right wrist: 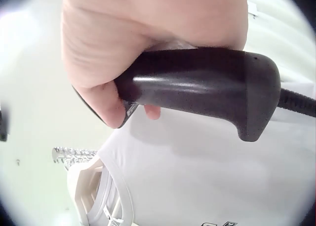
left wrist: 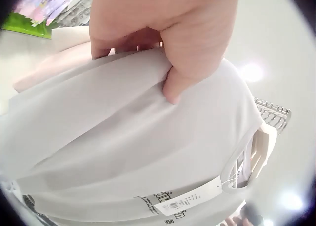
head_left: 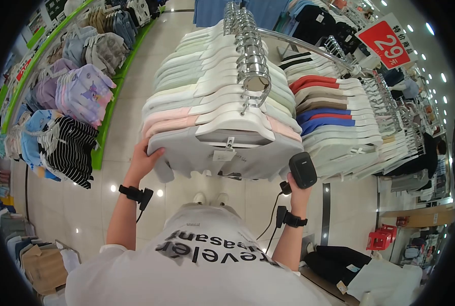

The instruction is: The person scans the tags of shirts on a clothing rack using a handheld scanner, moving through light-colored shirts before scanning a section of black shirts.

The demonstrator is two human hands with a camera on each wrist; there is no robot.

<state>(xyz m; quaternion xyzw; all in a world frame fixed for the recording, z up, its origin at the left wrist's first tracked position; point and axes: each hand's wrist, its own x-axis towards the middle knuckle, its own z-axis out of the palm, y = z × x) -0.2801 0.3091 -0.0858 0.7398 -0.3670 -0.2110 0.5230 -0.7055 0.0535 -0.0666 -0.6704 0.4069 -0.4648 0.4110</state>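
Note:
A light grey T-shirt hangs on a white hanger at the front of a rail. My left hand pinches its shoulder, thumb in front and fingers behind, as the left wrist view also shows. A white paper tag dangles at the neckline, over printed lettering on the chest. My right hand grips a black corded barcode scanner by its handle, beside the shirt's other shoulder. In the right wrist view, the fingers wrap the scanner handle, in front of the grey fabric.
Behind the grey shirt hang several pink, white and pale green shirts. More shirts fill a rail on the right, under a red price sign. Green-edged racks of children's clothes line the left. The scanner cord hangs near my body.

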